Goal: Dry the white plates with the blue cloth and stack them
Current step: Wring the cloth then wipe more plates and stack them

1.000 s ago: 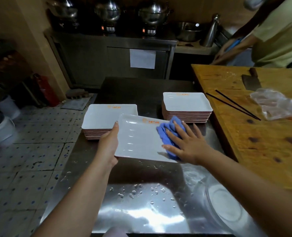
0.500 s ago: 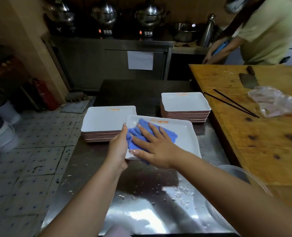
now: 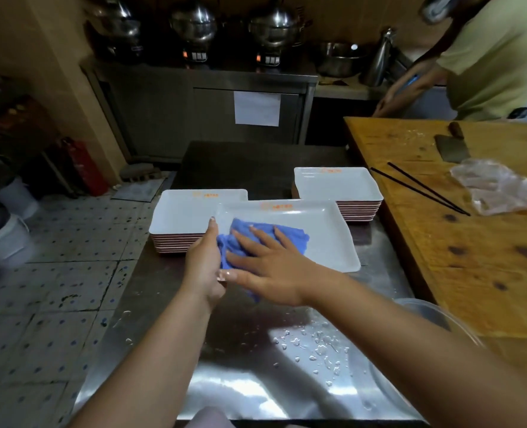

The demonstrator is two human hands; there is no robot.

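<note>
1. The right hand (image 3: 274, 267), fingers spread flat, has swept the blue cloth (image 3: 287, 239) from the plate's right end to its left.
2. The left hand (image 3: 203, 264) still grips the white plate (image 3: 327, 239) above the steel surface (image 3: 256, 381).
3. Wiping looks nearly finished; stacking on the left stack (image 3: 182, 217) or the right stack (image 3: 336, 186) probably follows.

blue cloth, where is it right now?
Head view, centre: the blue cloth lies on the near-left part of the held white plate, pressed flat under the right hand, beside the left hand.
</note>
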